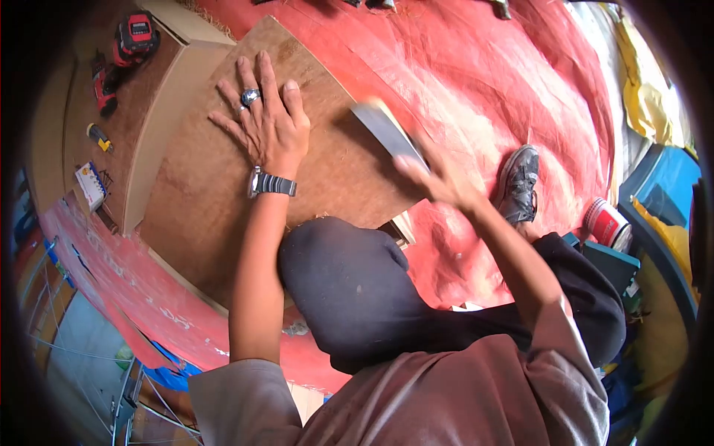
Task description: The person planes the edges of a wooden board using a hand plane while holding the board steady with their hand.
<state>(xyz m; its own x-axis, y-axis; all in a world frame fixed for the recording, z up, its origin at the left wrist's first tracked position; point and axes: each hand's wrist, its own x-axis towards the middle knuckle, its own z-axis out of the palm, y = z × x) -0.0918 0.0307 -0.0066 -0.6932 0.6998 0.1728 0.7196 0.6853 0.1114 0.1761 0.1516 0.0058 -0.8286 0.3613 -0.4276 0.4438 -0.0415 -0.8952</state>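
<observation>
My left hand (269,123) lies flat with fingers apart on a brown plywood panel (201,186), wearing rings and a wristwatch (271,183). Beneath my bent knee (342,275) the panel's near part is covered. My right hand (439,178), smeared by motion, grips a long flat grey block (387,132) with a pale side, like a sanding block. The block is at the panel's right edge, slightly tilted. Its underside is hidden, so I cannot tell how much of it touches the wood.
On a wooden box (160,111) at the left sit a red cordless drill (108,93) with its battery (137,33), a yellow-black tool (99,137) and a small carton (91,184) beside screws. A red tarp (461,89) covers the ground. A red-white can (604,221) stands at right.
</observation>
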